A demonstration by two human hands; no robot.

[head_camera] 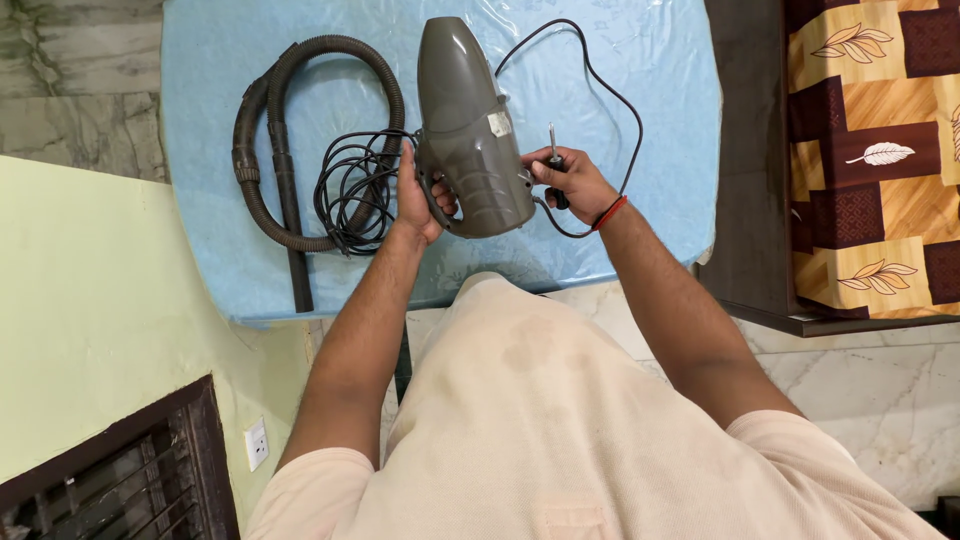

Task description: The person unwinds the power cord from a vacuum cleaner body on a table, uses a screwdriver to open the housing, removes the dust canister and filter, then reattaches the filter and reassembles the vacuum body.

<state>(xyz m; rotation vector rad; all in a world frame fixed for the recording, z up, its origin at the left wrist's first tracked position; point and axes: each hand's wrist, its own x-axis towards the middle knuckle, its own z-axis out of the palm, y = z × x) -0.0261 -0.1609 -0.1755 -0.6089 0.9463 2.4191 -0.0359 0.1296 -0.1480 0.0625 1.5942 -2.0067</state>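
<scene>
Holding the grey handheld vacuum by its handle in my left hand, right hand closed around a screwdriver; I judge the tip could slip off the smooth housing.

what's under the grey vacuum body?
The grey vacuum body lies on the blue table cover, left hand gripping its handle. The cover directly beneath it is hidden.
</scene>
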